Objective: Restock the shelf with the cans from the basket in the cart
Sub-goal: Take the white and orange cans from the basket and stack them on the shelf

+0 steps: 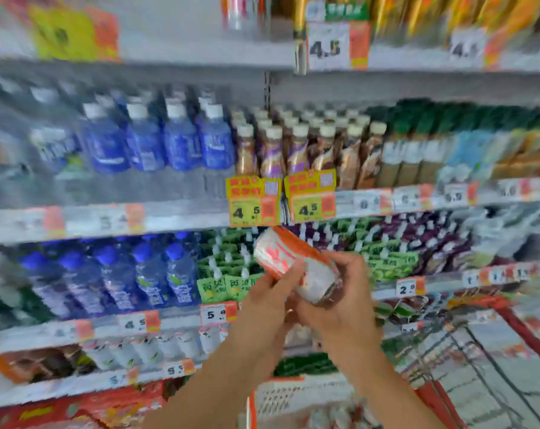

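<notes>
The frame is blurred by motion. In front of the shelves, at mid height, both my hands are raised close together. My left hand (270, 300) grips an orange and white can (278, 253) that tilts up to the left. My right hand (347, 305) holds a second, whiter can (319, 281) whose dark end points down to the right. The two cans touch. Below my forearms is the orange-rimmed white basket (293, 393), with several can tops dimly visible in it. On the top shelf stands a similar red and white can (235, 10).
Shelves (185, 218) hold blue water bottles (145, 140), brown drink bottles (296, 150), green pouches (228, 274) and price tags (253, 205). Beside the can on the top shelf is a bare stretch (176, 29). The cart's red frame (516, 332) runs along the right.
</notes>
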